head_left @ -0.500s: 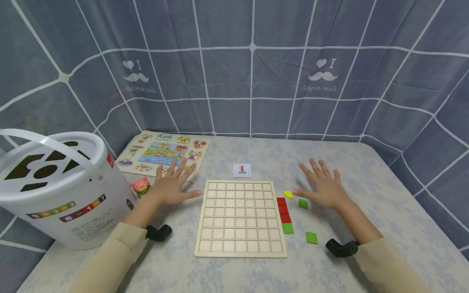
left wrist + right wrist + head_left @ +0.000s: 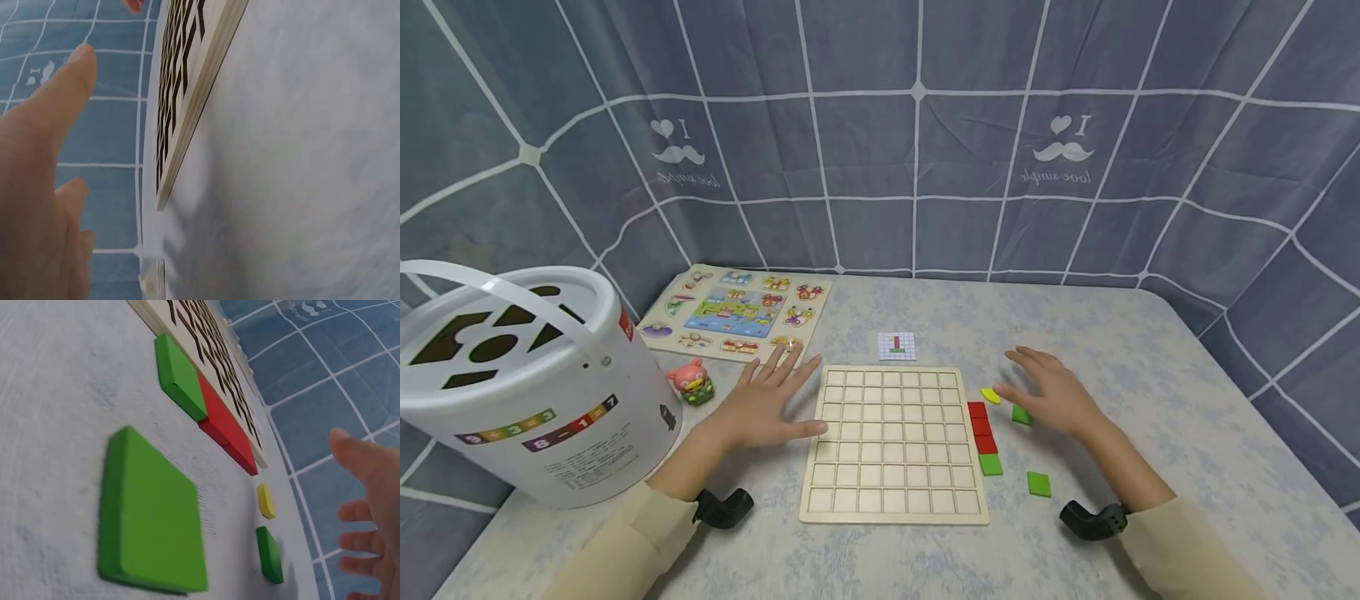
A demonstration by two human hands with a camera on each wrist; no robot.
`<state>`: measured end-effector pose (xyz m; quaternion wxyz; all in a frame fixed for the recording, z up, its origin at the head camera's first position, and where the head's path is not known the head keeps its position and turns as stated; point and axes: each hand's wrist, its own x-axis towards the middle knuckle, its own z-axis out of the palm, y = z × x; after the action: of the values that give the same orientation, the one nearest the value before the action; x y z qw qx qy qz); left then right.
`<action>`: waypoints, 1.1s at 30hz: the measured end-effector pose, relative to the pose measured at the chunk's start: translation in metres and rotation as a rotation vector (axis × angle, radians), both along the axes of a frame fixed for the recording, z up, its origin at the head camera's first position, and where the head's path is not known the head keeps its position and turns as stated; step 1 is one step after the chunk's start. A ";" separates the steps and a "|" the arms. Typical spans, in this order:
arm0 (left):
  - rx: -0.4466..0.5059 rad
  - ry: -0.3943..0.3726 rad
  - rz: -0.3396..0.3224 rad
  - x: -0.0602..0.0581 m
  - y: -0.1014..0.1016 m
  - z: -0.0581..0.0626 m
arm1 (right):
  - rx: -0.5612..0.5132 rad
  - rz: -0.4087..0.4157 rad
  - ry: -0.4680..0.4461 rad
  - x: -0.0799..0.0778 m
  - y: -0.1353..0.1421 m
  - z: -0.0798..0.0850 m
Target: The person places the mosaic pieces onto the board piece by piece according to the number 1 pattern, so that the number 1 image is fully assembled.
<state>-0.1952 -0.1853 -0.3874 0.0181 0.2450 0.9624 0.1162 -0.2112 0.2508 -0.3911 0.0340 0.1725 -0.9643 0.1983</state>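
Note:
A wooden grid board (image 2: 895, 446) with square cells lies flat on the table. My left hand (image 2: 763, 410) is over its left edge, fingers spread, thumb tip overlapping the board in the head view and nothing held. To the right, my right hand (image 2: 1056, 396) hovers with its fingers extended and nothing held. Near its thumb lie a yellow rounded piece (image 2: 991, 396) and a green square tile (image 2: 1021, 415). Red tiles (image 2: 981, 429) and a green tile (image 2: 991, 464) form a column along the board's right edge. Another green tile (image 2: 156, 519) lies apart, closer to the front.
A small pattern card (image 2: 897, 346) lies behind the board. At the left stand a white lidded bucket (image 2: 617, 442) with a handle and a pink-and-green toy figure (image 2: 692, 382). A picture puzzle board (image 2: 662, 333) lies at the back left, before a blue tiled-pattern curtain (image 2: 865, 233).
My left hand has shifted slightly right, its thumb now over the board's edge. The right hand's fingers have drawn closer together and lower. The tiles have stayed in place.

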 end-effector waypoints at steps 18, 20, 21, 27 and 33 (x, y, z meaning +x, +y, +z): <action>0.130 -0.211 -0.109 0.032 0.009 -0.016 | -0.067 0.093 0.048 -0.005 -0.014 -0.017; 0.145 -0.215 -0.106 0.032 0.008 -0.020 | -0.062 0.108 0.051 -0.006 -0.015 -0.019; 0.153 -0.217 -0.103 0.032 0.007 -0.022 | -0.059 0.114 0.050 -0.006 -0.015 -0.020; 0.172 -0.195 -0.095 0.030 0.006 -0.033 | -0.032 0.139 0.051 -0.008 -0.018 -0.025; 0.199 -0.148 -0.097 0.029 0.007 -0.037 | -0.039 0.137 0.059 -0.005 -0.019 -0.029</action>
<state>-0.1662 -0.1779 -0.4246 0.0701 0.2826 0.9292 0.2277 -0.2165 0.2323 -0.4198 0.0522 0.2432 -0.9447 0.2137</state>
